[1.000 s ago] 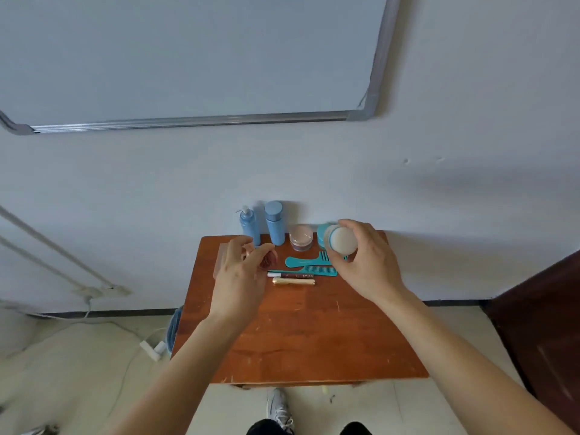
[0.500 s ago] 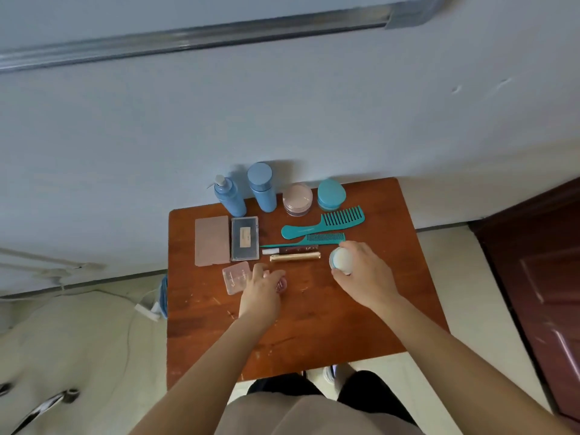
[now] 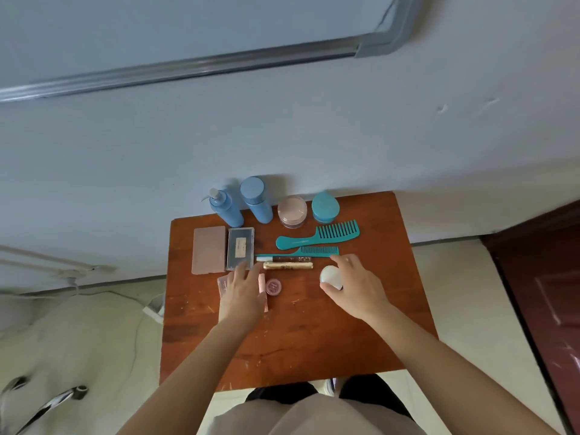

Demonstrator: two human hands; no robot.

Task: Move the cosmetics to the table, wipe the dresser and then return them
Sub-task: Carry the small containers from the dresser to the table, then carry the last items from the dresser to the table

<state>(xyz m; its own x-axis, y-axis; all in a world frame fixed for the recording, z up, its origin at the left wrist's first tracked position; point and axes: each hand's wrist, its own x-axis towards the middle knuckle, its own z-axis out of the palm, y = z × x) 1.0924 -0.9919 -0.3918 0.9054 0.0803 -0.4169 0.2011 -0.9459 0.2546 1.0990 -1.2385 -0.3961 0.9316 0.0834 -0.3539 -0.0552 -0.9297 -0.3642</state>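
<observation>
Now, my hands: they are working apart. My left hand (image 3: pixel 243 290) is lying flat, fingers straight, over a small clear box (image 3: pixel 263 291). My right hand (image 3: pixel 354 288) is curling round a white egg-shaped case (image 3: pixel 331 277) low at the surface (image 3: pixel 298 334). I cannot tell whether the case is touching it.
Cosmetics: the rest are sitting in rows toward the wall (image 3: pixel 314 136).
Back row: a pump bottle (image 3: pixel 226 208) and a capped bottle (image 3: pixel 255 200) are standing upright beside a pink jar (image 3: pixel 292 211) and a teal case (image 3: pixel 325 208).
Middle: a wide comb (image 3: pixel 317 237) and a fine comb (image 3: pixel 309 251) are lying above a white-capped tube (image 3: pixel 284 259) and a gold tube (image 3: pixel 287 265). A pink palette (image 3: pixel 209 249) and a clear-lidded palette (image 3: pixel 240 248) are lying at the left.
Near row: a small round pot (image 3: pixel 273 286) is sitting just beside my left hand.
Risk, right: the white case is looking smooth and rounded, so a careless release could be sending it rolling toward the edge.
Risk, left: my fingertips are lying close to the clear-lidded palette and the 2 tubes, so a nudge could be rolling the tubes or knocking the pot.
Risk, back: reaching across could be tipping the 2 upright bottles.
Surface: reddish, scratched wood is standing against the pale wall. I cannot tell whether it is the dresser or the table.
Room: a metal-framed board (image 3: pixel 201 65) is hanging above, a dark red door (image 3: pixel 539 293) is showing at the right, and a power strip (image 3: pixel 154 309) is lying on the pale floor (image 3: pixel 94 340).
</observation>
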